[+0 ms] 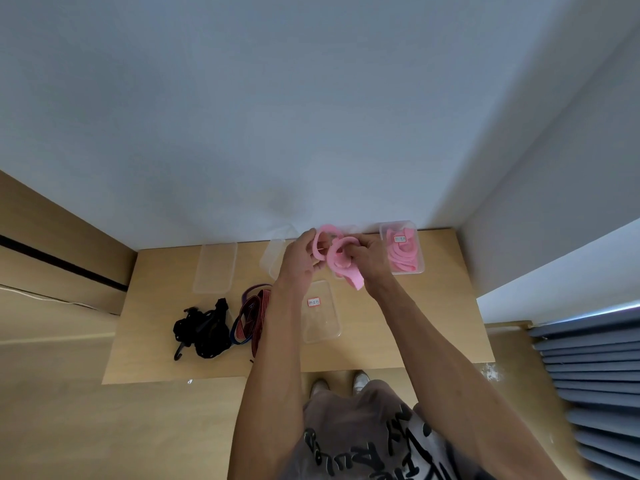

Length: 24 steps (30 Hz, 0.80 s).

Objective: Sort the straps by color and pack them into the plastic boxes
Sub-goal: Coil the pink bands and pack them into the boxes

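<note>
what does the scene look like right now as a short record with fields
hands: left hand and right hand both grip a pink fabric strap above the wooden table
pink box: clear plastic box at far right holds coiled pink straps
labelled box: clear box with red-edged label, no straps visible inside
unsorted: black strap bundle; red striped strap

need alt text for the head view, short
Both hands, left and right, coil a pink strap above a wooden table. A box at the right holds pink straps; black straps, striped straps and an empty box lie nearer.
</note>
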{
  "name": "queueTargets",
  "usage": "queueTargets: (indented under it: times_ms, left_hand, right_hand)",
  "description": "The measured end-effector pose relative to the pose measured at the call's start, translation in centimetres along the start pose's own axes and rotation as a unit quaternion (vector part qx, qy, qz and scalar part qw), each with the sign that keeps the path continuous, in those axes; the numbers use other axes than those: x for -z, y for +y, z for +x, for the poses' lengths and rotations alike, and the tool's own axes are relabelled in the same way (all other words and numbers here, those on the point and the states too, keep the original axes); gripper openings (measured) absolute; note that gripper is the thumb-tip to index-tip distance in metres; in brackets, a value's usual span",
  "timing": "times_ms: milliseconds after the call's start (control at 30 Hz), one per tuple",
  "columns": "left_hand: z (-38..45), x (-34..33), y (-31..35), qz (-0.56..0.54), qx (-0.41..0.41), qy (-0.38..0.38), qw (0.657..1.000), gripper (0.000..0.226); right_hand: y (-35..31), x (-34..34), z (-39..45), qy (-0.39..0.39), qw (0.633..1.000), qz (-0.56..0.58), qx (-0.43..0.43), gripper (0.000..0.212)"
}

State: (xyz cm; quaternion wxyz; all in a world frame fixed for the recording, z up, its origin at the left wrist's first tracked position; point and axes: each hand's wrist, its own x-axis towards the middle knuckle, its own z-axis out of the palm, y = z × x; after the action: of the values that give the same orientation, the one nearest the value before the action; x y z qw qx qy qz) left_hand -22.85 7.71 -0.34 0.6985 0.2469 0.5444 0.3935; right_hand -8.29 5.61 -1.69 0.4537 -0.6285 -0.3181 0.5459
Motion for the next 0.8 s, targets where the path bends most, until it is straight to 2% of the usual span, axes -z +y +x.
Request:
queueTargets:
  times_ms: [67, 133, 200, 300, 400, 467, 533, 667, 733, 800]
  left_hand:
    - [-0.3, 0.0, -0.2, -0.015, -0.011, -0.029, 0.999, 0.024]
    - [-0.6, 0.1, -0.3, -0.006, -0.031, -0.027, 0.999, 0.022]
    - [-0.8, 0.0, -0.3, 0.036, -0.052, 0.006, 0.998, 0.022]
    - [-0.7, -0.3, 0.1, 0.07, -0.041, 0.066, 0.995, 0.026]
    - [-0.6, 0.0, 0.7, 0.091, -0.05, 0.05, 0.993, 0.02]
    - [-0.7, 0.3, 1.0, 0.121, -0.073, 0.032, 0.989, 0.025]
    - [-1.0, 0.6, 1.2, 0.141, -0.088, 0.013, 0.986, 0.027]
    - [-1.2, 0.5, 1.0, 0.202, -0.114, -0.052, 0.971, 0.027]
    - [-1.4, 0.3, 1.0, 0.191, -0.101, -0.041, 0.976, 0.025]
    - [-1.4, 0.1, 1.0, 0.163, -0.086, -0.022, 0.983, 0.037]
  right_hand:
    - [-0.2, 0.0, -0.1, -0.007, 1.0, -0.002, 0.004, 0.026]
    - [-0.3, 0.1, -0.2, -0.01, 1.0, 0.01, 0.008, 0.024]
    - [-0.5, 0.2, -0.4, 0.004, 1.0, 0.019, 0.01, 0.026]
    - [-0.6, 0.3, -0.7, 0.018, 0.999, 0.031, 0.017, 0.023]
    - [-1.0, 0.5, -1.0, -0.051, 0.994, 0.091, 0.012, 0.02]
    - [-1.4, 0.6, -1.2, -0.113, 0.982, 0.149, 0.0, 0.022]
    - [-1.6, 0.6, -1.2, -0.141, 0.975, 0.174, -0.006, 0.019]
    - [-1.8, 0.3, -1.1, -0.108, 0.977, 0.183, -0.017, 0.013]
    - [-1.9, 0.0, -1.1, -0.085, 0.982, 0.165, -0.022, 0.015]
    - [-1.9, 0.0, -1.0, -0.065, 0.986, 0.151, -0.024, 0.017]
